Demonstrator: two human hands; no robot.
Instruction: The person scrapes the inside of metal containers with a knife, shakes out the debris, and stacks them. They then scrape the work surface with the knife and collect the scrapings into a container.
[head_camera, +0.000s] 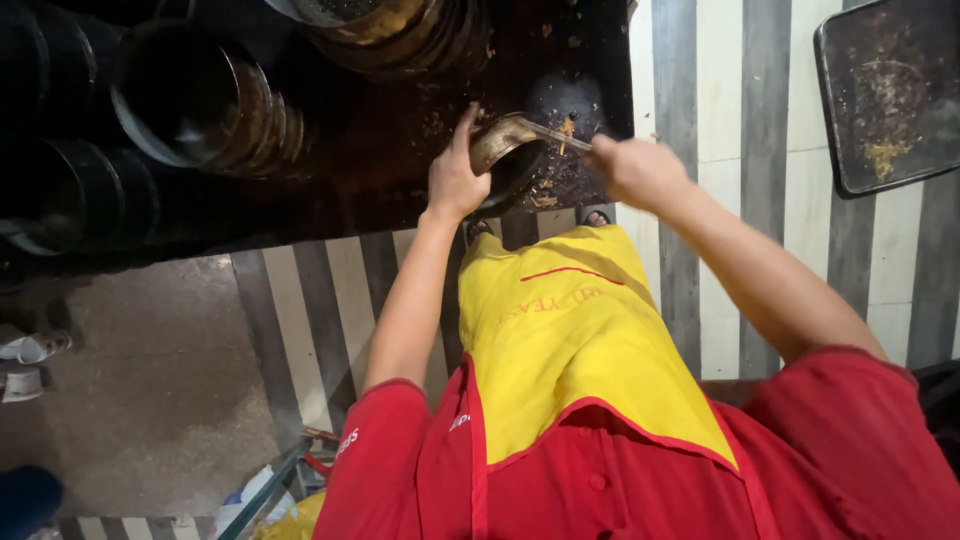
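My left hand (455, 175) grips a round metal baking tin (505, 150), tilted on its side at the near edge of a dark worktop (360, 170). My right hand (632, 168) holds a thin metal scraper (553, 133) whose tip reaches into the tin's mouth. Brown crumbs lie scattered on the worktop around the tin. I wear a red shirt and a yellow apron (570, 330).
Stacks of round dark tins (200, 105) lie on their sides at the left of the worktop, and more (400, 30) stand at the back. A crumb-strewn dark tray (890, 95) lies on the striped floor at upper right. Rubbish sits at lower left.
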